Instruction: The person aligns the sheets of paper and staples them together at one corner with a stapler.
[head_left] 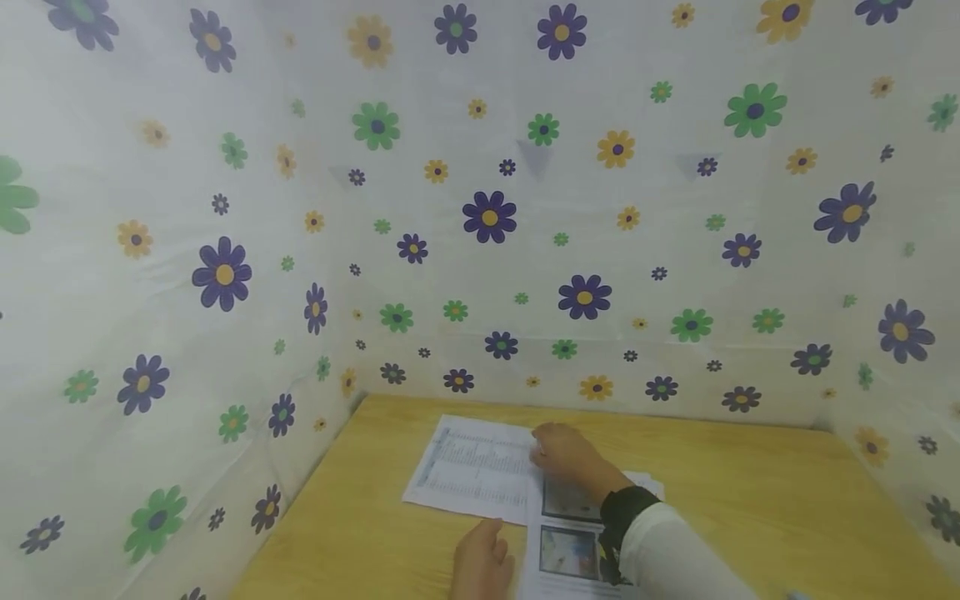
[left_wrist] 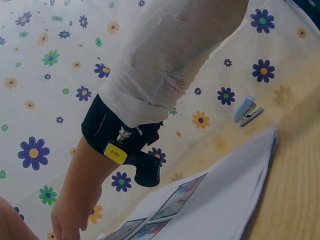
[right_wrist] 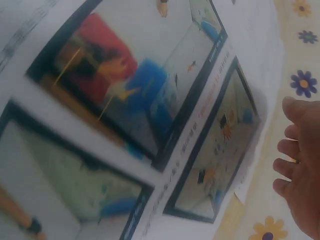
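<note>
Picture-printed sheets (head_left: pixel 531 571) lie under my right forearm, with framed colour photos on the top page. To their left is a sheet of printed text (head_left: pixel 476 467). My right hand (head_left: pixel 567 454) is at the far end of the sheets, by the text sheet's right edge. In the right wrist view its fingers (right_wrist: pixel 286 149) are loosely bent with nothing visible between them. Close to the picture sheets' left edge, my left hand (head_left: pixel 482 562) hovers or rests, loosely curled, thumb up, holding nothing visible. Only its edge (left_wrist: pixel 12 222) shows in the left wrist view.
A light-blue stapler (left_wrist: pixel 247 111) sits on the wooden table (head_left: pixel 750 492) beyond the papers. White flower-patterned sheeting (head_left: pixel 637 250) encloses the table at the back and both sides. A black strap (head_left: pixel 626 510) with a small camera circles the right wrist.
</note>
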